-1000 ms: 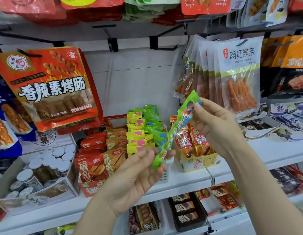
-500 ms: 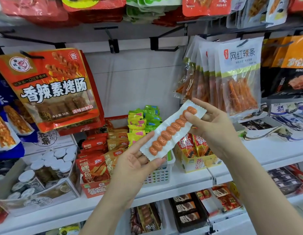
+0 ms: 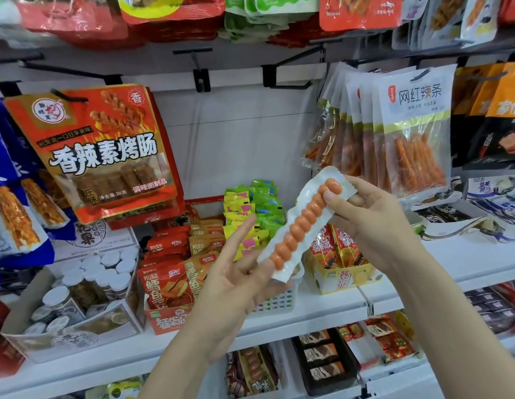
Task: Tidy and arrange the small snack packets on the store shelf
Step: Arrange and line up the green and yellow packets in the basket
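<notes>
Head camera, one moment.

— What are the hands doing?

— Both hold a long white plastic packet with a row of orange sausage beads [image 3: 301, 226], tilted from lower left to upper right. The right hand [image 3: 374, 223] pinches its upper end, thumb on the front, fingers behind. The left hand [image 3: 236, 280] supports the lower end, fingers behind it, forefinger stretched up to the left; whether the thumb clamps it, I cannot tell.

— Where is that packet?

— In the air, near the viewer, in front of the white perforated plastic basket [image 3: 279, 300] of yellow and green sachets [image 3: 250, 214] on the white shelf [image 3: 334, 308].

— Around it?

— Left of the basket, a red carton of orange-red packets [image 3: 170, 283]; right, a yellow carton of red packets [image 3: 340, 260]. Far left hangs a large red grilled-sausage bag [image 3: 106, 151]; far right, clear bags of orange spicy strips [image 3: 414, 133].
</notes>
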`<state>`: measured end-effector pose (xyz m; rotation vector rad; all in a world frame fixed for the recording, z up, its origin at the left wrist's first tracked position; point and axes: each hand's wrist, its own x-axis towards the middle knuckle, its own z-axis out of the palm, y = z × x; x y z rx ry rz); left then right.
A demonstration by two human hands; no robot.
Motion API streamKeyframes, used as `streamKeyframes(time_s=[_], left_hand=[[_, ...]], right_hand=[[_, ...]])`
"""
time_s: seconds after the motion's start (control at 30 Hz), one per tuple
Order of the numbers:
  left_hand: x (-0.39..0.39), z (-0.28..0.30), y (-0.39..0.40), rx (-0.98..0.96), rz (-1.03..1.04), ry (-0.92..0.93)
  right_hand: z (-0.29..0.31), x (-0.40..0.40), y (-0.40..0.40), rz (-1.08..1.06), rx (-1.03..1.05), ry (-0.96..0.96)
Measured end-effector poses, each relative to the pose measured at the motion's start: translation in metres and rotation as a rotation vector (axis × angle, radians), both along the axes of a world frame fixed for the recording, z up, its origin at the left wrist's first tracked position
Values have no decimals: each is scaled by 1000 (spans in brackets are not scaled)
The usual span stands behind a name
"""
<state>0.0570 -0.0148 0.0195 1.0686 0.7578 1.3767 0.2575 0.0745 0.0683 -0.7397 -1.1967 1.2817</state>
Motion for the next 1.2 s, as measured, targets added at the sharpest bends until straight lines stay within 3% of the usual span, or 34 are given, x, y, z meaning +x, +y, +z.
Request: streamKeyframes(time_s=[0.17, 0.27, 0.37, 0.6, 0.77, 0.9, 1.07, 1.2], left_hand=[[-4, 5, -1, -269, -384, -339], [-5, 4, 2, -318, -302, -428], [-9, 4, 3, -290, -171, -395], [-9, 2, 2, -115, 16, -83], [-12, 3, 4, 9, 182, 160], [-13, -2, 5, 86, 286, 305], [-18, -10, 12, 162, 474, 502], [-15, -17, 16, 227, 564, 764]], right_hand=[[3, -3, -4, 165, 55, 99], [4, -2, -5, 195, 58, 95], [3, 0, -6, 228, 64, 116], [9, 9, -6, 349, -9, 98], [21, 31, -10, 413, -8, -79], [23, 27, -12, 172, 121, -350], [24, 24, -15, 129, 214, -614], [31, 26, -18, -68, 379, -630]])
